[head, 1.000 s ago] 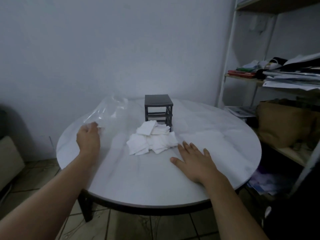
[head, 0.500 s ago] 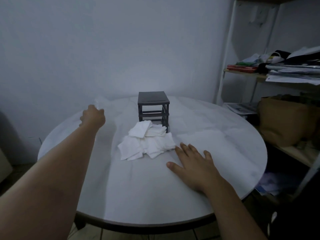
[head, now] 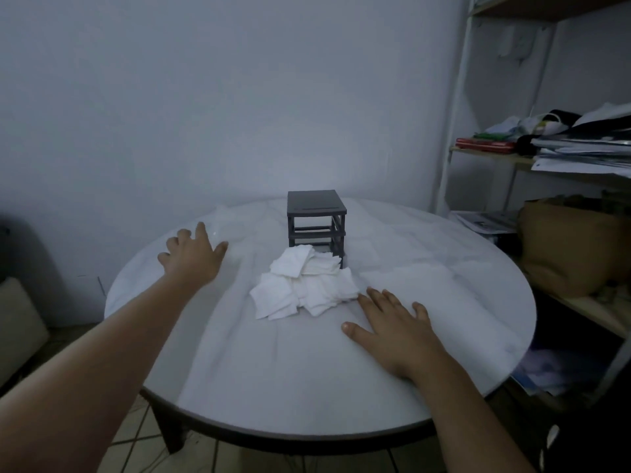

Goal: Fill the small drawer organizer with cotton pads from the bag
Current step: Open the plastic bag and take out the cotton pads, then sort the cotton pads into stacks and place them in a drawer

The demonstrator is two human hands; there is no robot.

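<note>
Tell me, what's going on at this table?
A person is at a round white table. A heap of cotton pads lies loose in front of a small dark drawer organizer. The right hand rests flat beside the heap; the left hand is spread open further left. Neither holds a pad.

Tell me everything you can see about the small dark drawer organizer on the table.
The drawer organizer is a small dark grey boxy frame, seemingly plastic, with a flat top and open tiers. It stands upright on the round white table, toward its far side. The pile of cotton pads lies against its front base. The left hand and right hand do not touch it.
</note>
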